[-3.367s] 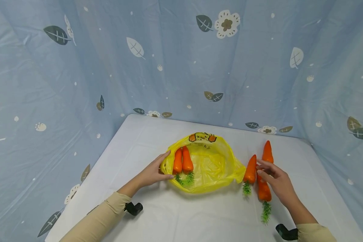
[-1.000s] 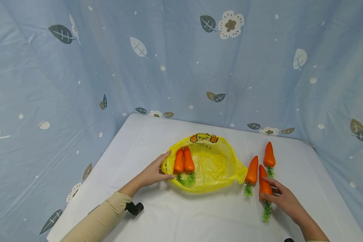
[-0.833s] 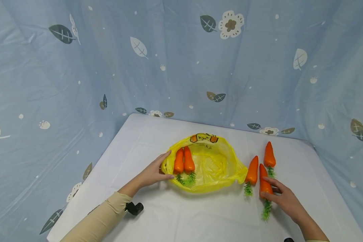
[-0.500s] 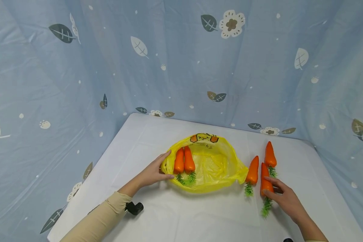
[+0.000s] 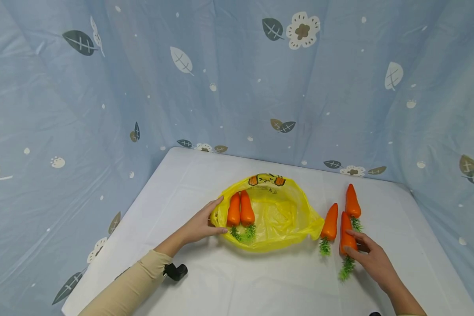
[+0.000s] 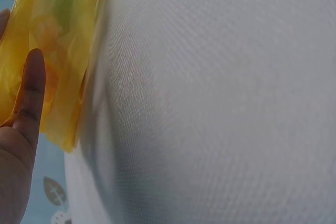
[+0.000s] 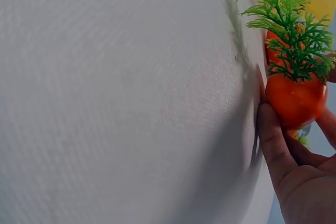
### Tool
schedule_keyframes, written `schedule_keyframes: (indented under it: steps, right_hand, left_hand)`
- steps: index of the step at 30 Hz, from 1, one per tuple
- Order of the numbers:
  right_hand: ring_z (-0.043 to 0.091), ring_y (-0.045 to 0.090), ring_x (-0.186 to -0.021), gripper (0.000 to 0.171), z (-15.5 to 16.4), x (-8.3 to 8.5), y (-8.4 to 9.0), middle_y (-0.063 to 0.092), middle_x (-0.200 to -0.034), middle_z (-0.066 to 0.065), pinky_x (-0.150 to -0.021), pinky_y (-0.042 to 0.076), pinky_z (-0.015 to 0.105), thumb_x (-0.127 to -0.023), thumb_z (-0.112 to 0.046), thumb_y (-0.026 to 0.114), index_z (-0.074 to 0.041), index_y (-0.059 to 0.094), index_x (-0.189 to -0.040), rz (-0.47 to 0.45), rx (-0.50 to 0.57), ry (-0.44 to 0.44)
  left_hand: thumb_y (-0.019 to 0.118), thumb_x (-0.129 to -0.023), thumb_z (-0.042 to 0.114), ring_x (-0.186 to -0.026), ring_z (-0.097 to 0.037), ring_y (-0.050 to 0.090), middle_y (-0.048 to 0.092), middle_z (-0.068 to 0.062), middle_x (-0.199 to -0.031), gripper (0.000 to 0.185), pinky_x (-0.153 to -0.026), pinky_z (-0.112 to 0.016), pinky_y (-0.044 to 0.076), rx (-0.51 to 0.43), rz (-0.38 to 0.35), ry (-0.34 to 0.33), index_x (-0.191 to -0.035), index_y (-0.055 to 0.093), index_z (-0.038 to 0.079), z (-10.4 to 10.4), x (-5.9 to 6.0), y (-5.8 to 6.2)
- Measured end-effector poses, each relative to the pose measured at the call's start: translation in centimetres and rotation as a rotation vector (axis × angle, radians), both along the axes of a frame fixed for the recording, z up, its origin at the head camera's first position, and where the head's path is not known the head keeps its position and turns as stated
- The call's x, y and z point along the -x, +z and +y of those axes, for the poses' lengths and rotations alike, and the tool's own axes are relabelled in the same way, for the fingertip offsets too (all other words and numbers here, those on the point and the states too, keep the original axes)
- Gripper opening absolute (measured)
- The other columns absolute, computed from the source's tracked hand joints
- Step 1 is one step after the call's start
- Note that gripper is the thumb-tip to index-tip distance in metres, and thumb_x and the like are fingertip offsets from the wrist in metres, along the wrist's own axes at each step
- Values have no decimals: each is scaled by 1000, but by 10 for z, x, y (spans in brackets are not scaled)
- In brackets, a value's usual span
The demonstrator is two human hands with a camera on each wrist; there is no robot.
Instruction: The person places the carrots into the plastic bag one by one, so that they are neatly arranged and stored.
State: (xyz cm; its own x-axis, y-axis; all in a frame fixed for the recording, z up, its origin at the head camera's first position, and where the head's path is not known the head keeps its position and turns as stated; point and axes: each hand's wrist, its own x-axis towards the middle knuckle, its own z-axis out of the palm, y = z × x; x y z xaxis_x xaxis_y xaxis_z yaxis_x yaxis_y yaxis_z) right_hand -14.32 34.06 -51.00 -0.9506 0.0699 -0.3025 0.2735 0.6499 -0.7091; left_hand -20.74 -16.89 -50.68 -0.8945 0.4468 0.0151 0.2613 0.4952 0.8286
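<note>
My left hand (image 5: pixel 199 227) holds the left side of a yellow plastic bag (image 5: pixel 270 245), its thumb at the near rim. In the left wrist view the thumb lies straight against the bag (image 6: pixel 63 85). Two orange carrots (image 5: pixel 240 210) with green tops lie inside the bag, on its left. To the right, my right hand (image 5: pixel 373 259) pinches a carrot (image 5: pixel 345 237) between thumb and fingers, low over the white table or touching it. The right wrist view shows that carrot's blunt end (image 7: pixel 296 100) and leafy top close up. Some right fingers are hidden behind it.
One carrot (image 5: pixel 329 223) lies against the bag's right corner. Another carrot (image 5: pixel 352 201) lies farther back, its leaves next to the held one. The white table (image 5: pixel 237 285) meets a blue patterned curtain (image 5: pixel 229 87). A black device (image 5: pixel 176 272) is at the left wrist.
My right hand has left the back-right carrots, taken hold of the nearer one and shifted it slightly away from me, turning its leaves leftward. The left hand and bag stay put.
</note>
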Motion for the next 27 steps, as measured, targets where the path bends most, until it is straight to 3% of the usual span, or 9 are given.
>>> schedule_keyframes:
  steps: [18, 22, 27]
  right_hand:
    - [44, 49, -128, 78, -3, -4, -3, 43, -150, 30, -100, 47, 59, -99, -48, 65, -4, 36, -157, 92, -5, 9]
    - [42, 51, -125, 76, -3, -5, -3, 46, -148, 28, -92, 52, 44, -99, -48, 64, -6, 38, -157, 119, -17, 16]
    - [39, 52, -124, 73, -3, -6, -2, 49, -147, 27, -82, 49, 24, -100, -47, 63, -7, 39, -157, 139, -4, 20]
  left_hand:
    - [83, -87, 29, -149, -37, 30, 27, -15, -165, 100, -117, -59, 29, 3, 5, 3, -164, 22, 12, -1, 0, 0]
    - [83, -87, 28, -149, -37, 30, 27, -15, -165, 99, -117, -58, 29, -1, 9, 1, -163, 22, 11, -1, 0, 0]
    - [83, -87, 26, -149, -36, 30, 27, -14, -165, 99, -118, -57, 28, -12, 3, 0, -163, 22, 11, -1, 0, 1]
